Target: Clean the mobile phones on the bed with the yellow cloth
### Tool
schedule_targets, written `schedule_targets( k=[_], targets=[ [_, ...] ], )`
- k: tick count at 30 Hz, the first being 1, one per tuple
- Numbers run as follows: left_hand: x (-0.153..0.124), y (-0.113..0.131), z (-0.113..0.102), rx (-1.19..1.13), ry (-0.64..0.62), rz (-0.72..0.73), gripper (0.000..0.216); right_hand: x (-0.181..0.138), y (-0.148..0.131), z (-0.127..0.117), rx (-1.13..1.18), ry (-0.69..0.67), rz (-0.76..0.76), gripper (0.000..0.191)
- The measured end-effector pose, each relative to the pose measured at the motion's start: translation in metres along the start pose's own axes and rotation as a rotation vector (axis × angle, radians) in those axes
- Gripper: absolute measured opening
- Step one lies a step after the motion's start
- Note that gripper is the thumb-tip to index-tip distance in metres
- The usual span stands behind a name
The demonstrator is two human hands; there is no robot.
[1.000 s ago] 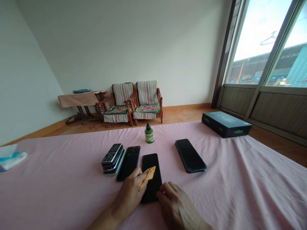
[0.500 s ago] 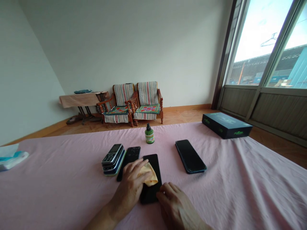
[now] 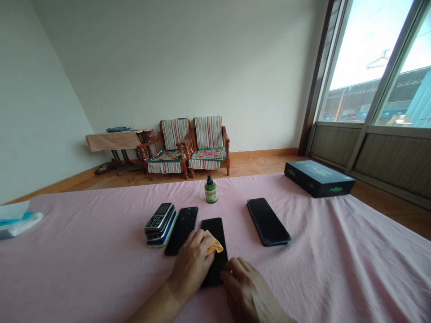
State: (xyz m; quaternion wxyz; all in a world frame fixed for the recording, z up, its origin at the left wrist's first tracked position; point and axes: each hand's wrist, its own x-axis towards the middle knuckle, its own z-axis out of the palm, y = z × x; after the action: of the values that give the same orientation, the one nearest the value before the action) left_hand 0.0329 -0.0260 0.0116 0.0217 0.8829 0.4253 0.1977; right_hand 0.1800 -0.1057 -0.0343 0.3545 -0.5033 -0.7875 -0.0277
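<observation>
Pink-clothed table [image 3: 319,251]: left hand [image 3: 191,267] clenched on small yellow cloth [image 3: 213,245], now bunched lower on black glass smartphone [image 3: 214,244] than half a second ago, wiping evidently continuing; right hand [image 3: 251,294] open, steadying phone's near edge.

A pink cloth covers the tabletop [image 3: 84,269]. At its centre stands a green bottle [image 3: 210,189]. At eight o'clock from it lies a stack of phones [image 3: 160,219], with a black phone [image 3: 182,224] just beside the stack. At four o'clock lies another phone [image 3: 268,216]. A dark box [image 3: 319,178] sits at two o'clock, and two chairs [image 3: 188,146] stand at twelve.
</observation>
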Motion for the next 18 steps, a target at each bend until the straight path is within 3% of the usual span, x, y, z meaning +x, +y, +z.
schedule_targets(
  k=[7,11,18],
  targets=[
    [-0.018,-0.02,-0.004,-0.232,-0.025,0.245,0.049,0.001,0.0,-0.002,-0.012,-0.021,0.002,0.031],
    [-0.028,-0.026,-0.007,-0.297,-0.066,0.187,0.062,0.001,-0.001,-0.003,-0.012,-0.018,0.002,0.031],
    [-0.021,-0.025,0.005,-0.197,-0.031,0.142,0.058,0.0,0.0,0.0,-0.01,0.008,-0.006,0.032]
  ],
)
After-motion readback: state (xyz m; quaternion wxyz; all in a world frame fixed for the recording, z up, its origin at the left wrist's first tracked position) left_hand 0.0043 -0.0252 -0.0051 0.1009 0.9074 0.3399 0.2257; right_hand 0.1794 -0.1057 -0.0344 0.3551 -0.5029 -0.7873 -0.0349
